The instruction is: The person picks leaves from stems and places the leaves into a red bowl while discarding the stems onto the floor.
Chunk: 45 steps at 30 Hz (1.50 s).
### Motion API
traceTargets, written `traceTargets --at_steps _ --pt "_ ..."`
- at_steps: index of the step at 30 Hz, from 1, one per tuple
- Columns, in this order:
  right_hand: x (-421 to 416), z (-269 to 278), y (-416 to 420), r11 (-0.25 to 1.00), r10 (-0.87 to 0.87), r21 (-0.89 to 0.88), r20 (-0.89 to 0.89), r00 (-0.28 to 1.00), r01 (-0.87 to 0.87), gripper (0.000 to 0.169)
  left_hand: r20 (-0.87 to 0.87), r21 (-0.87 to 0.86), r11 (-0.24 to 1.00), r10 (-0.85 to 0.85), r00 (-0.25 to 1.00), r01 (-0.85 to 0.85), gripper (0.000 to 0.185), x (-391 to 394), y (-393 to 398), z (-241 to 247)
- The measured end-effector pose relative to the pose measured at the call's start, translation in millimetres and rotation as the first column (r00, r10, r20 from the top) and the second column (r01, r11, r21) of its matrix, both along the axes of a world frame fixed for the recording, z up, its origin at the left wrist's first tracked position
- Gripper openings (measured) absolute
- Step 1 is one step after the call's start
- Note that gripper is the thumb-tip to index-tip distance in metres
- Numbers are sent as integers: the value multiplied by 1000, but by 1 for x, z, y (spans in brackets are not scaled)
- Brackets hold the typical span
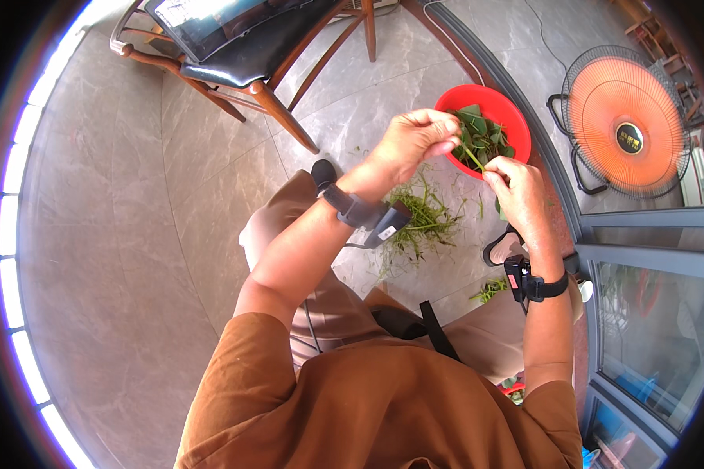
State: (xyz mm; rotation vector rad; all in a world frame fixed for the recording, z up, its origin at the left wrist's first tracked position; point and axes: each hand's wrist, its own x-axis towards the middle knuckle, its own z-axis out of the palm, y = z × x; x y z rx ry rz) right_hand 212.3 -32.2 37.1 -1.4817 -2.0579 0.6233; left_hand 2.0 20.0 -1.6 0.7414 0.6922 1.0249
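Between my hands runs a thin green stem (473, 157), pinched at its upper part by my left hand (420, 138) and at its lower end by my right hand (517, 190). Both hands are at the near left edge of a red plastic basin (519, 126), which holds dark green leaves (486, 133). Below my left forearm, a loose pile of green stems and strips (425, 217) lies on the floor. A smaller bunch of greens (491, 288) shows beside my right thigh. Some green leaf hangs under my right hand, and what holds it is hidden.
A wooden chair (281, 111) with a black seat stands at the upper left, with a screen device (211, 29) on it. An orange round electric fan (616, 111) is at the right, beyond a door track. A glass door (651, 328) with a grey frame is at the lower right.
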Motion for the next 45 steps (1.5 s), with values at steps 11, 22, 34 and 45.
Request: traceTargets --at_steps 11,22,34,45 --pt "34 -11 -16 981 18 -192 234 972 28 6 -917 249 745 -25 399 619 21 33 45 -41" --pt "46 3 -7 998 -56 14 100 993 55 6 -799 425 528 -163 579 735 29 72 40 29" --pt "14 13 -5 991 37 129 26 999 -40 7 -691 232 821 -238 683 521 14 10 -1 38" --pt "9 11 3 980 101 175 2 995 -100 9 -384 148 869 -389 837 472 17 -2 0 22"
